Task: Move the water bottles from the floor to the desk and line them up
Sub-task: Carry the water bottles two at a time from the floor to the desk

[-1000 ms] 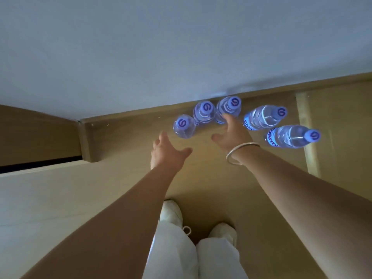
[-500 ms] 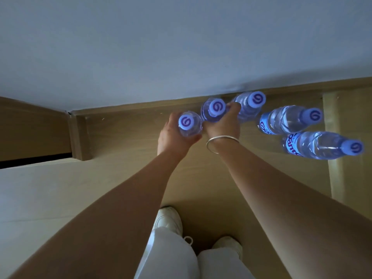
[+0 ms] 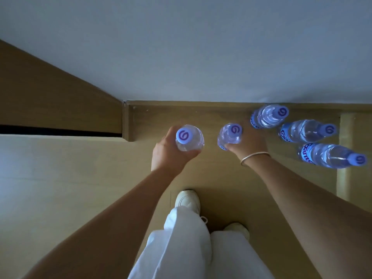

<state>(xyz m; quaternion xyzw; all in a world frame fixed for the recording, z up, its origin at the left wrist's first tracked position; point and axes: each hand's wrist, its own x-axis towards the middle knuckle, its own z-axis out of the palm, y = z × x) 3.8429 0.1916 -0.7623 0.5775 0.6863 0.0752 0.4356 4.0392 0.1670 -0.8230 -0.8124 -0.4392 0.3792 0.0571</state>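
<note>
Head view: nearest, the pale wooden desk (image 3: 50, 188) lies left of both hands. The left hand (image 3: 169, 154) grips one clear plastic water bottle with a purple cap (image 3: 189, 137), upright; the right hand (image 3: 248, 143) grips another (image 3: 230, 135). Farther right, three bottles (image 3: 306, 130) stand on the floor.

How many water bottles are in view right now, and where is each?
5. One in the left hand, one in the right hand, three standing on the floor at right: near the wall, middle, nearest. None seems hidden.
</note>
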